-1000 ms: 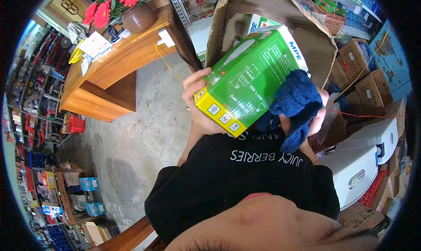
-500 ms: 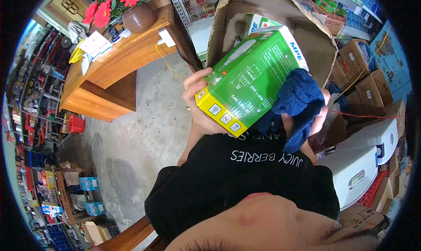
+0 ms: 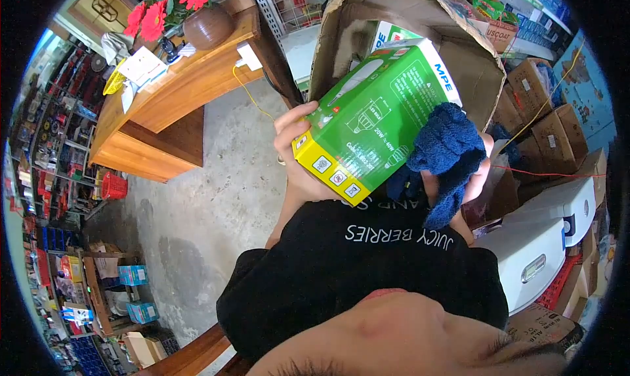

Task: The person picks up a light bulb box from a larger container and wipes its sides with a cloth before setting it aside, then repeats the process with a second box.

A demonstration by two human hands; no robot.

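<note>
Two hands hold a green bulb box (image 3: 377, 113) at chest height: the left hand (image 3: 293, 140) grips its yellow end, and the right hand (image 3: 478, 169) presses a blue cloth (image 3: 445, 154) to its side. Over the last second the cloth has barely shifted, so the wiping looks paused. Behind are an open carton (image 3: 472, 54), a wooden bench (image 3: 177, 94) with red flowers (image 3: 164, 2) and a concrete floor (image 3: 210, 205).

The person wears a black top (image 3: 367, 271) filling the lower middle of the frame — loose, matte fabric with soft folds. White capital lettering (image 3: 399, 235) runs across it, upside down in this view: "JUICY BERRIES", with part of another line above. Both hands — left hand (image 3: 295, 149), right hand (image 3: 478, 169) — are bare, without gloves.
</note>
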